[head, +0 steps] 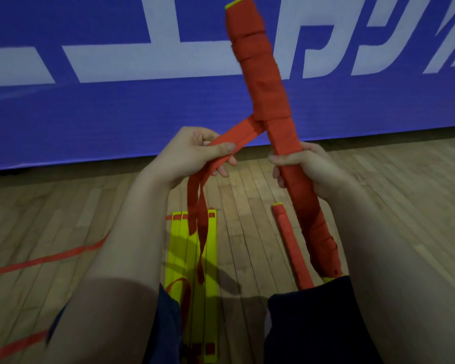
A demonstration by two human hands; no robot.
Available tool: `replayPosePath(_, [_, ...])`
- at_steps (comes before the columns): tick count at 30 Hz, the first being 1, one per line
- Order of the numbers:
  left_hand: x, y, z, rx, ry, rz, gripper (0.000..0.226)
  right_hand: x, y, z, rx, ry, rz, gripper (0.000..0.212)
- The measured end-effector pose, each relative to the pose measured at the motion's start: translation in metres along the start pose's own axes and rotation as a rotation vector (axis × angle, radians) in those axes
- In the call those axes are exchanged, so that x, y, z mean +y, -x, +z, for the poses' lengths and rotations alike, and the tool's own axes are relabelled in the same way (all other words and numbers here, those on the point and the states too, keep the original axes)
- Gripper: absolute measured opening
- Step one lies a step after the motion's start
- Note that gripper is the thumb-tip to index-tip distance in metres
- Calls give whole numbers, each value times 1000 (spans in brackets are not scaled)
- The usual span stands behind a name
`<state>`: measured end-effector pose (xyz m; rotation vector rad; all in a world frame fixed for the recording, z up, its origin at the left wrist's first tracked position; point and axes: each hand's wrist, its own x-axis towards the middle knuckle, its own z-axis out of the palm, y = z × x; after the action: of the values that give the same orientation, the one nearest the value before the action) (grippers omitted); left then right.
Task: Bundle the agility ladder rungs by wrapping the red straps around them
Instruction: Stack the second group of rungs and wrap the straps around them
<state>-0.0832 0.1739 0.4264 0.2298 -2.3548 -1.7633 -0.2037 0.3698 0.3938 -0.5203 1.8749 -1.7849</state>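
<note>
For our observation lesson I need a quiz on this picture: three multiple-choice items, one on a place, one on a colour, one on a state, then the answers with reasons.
1. Where does the second wrapped bundle lie? A on the wooden floor, right of the loose rungs; B on a chair; C across the person's lap.
2. What colour are the loose rungs? A blue; B yellow; C white.
3. What is the left hand doing? A resting flat on the floor; B pinching the free strap; C hanging empty.
Answers: 1 A, it lies on the boards beside the rungs; 2 B, they show bright yellow; 3 B, thumb and fingers clamp the strap; the right hand grips the held bundle.
</note>
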Motion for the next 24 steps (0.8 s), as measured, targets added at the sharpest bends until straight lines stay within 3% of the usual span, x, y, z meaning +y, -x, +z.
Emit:
replayPosePath(4, [0,-2,0,-3,-61,-20,16,2,-3,-1,64,67,46,30])
replayPosePath(9, [-1,-3,-2,-3,-143,-15,21,-3,-3,5,-64,45,135,35])
replayPosePath(13, [-1,-3,-2,19,-154,6,28,-4,-1,6,-144,-27,143,34])
replayPosePath(18, [-2,-5,-2,55,-183,2,32,-4,-1,5,-98,36,199,19])
replayPosePath(24, [1,-4,6,83,-131,74,32,-1,-2,3,-100,124,136,30])
